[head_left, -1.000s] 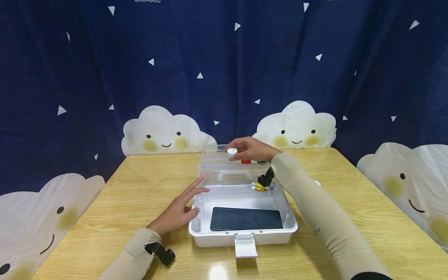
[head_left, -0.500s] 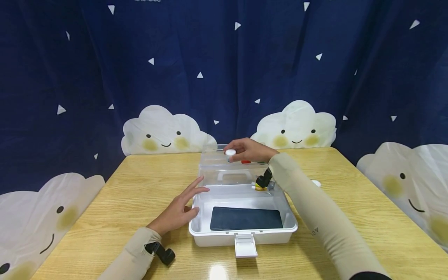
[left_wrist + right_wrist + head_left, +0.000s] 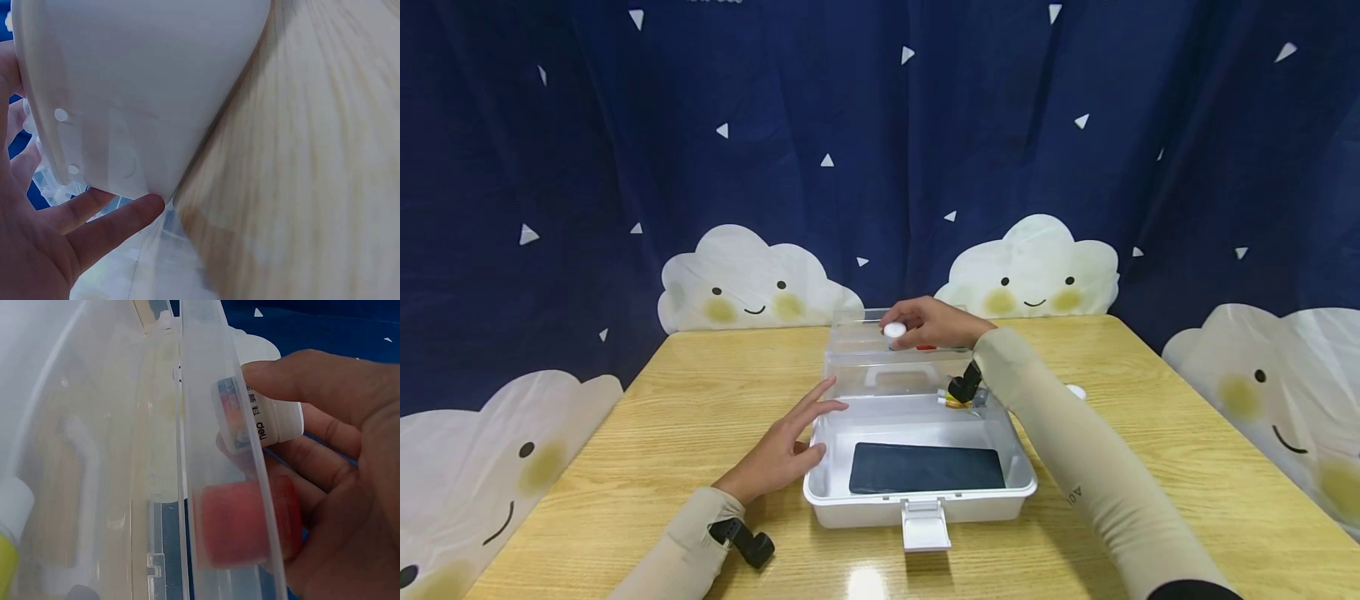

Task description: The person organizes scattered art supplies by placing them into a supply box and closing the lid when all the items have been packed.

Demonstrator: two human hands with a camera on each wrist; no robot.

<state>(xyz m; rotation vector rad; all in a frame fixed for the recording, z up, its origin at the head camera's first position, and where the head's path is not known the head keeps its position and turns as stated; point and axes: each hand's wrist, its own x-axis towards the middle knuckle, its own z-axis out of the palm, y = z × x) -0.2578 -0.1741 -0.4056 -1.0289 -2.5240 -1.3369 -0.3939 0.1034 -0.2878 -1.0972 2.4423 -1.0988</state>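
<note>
White-capped bottle [image 3: 894, 331], with a printed, coloured label, is at the far side of an opened box, its lower part behind the translucent wall of a clear tray [image 3: 853, 340]; the right hand [image 3: 942, 323] grips it between curled fingers and thumb; a red container [image 3: 234, 525] sits just beside it, behind the same wall; nearer the person, yellow tubes [image 3: 957, 401] lie at the right of the clear parts, partly hidden by a black wrist camera [image 3: 964, 383].

A white box [image 3: 992, 506] holds a dark flat slab [image 3: 927, 468] on its floor, its front latch [image 3: 926, 529] hanging down; the left hand [image 3: 781, 454] rests against the box's left end, fingers extended and spread; beneath is a wood-grain table [image 3: 737, 392], and behind it a navy curtain [image 3: 880, 117] with smiling clouds [image 3: 756, 279].
</note>
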